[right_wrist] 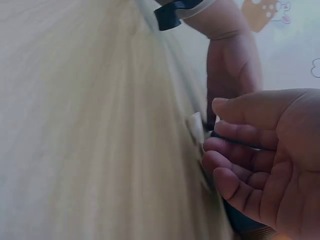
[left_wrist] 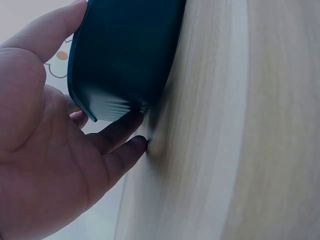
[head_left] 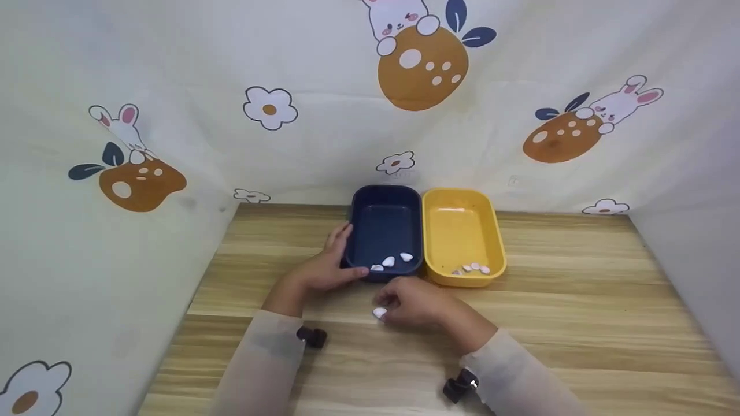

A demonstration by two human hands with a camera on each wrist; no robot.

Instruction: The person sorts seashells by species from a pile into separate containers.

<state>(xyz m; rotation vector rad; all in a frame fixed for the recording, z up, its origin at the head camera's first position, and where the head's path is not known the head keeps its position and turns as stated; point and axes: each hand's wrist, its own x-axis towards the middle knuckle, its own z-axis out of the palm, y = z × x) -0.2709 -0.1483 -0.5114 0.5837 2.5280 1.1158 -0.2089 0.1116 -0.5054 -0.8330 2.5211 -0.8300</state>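
My left hand [head_left: 325, 267] rests against the near left corner of a dark blue tray [head_left: 354, 231], thumb on the front rim and fingers along the side. In the left wrist view, the fingertips touch the low part of the tray wall [left_wrist: 125, 55]. Several white shells [head_left: 388, 262] lie at the near end inside this tray. My right hand [head_left: 417, 301] is just in front of the trays, fingers loosely bent. A single white shell [head_left: 380, 312] sits on the table by its fingertips; in the right wrist view, a small gap parts the shell [right_wrist: 196, 127] from the thumb and fingers.
Touching the dark blue tray on its right is a yellow tray [head_left: 500, 254], with several small pale shells [head_left: 476, 267] near its front wall. Both stand on a wood-grain table [head_left: 578, 300], close to a printed cloth backdrop [head_left: 324, 156]. Cloth also borders the table's left and right sides.
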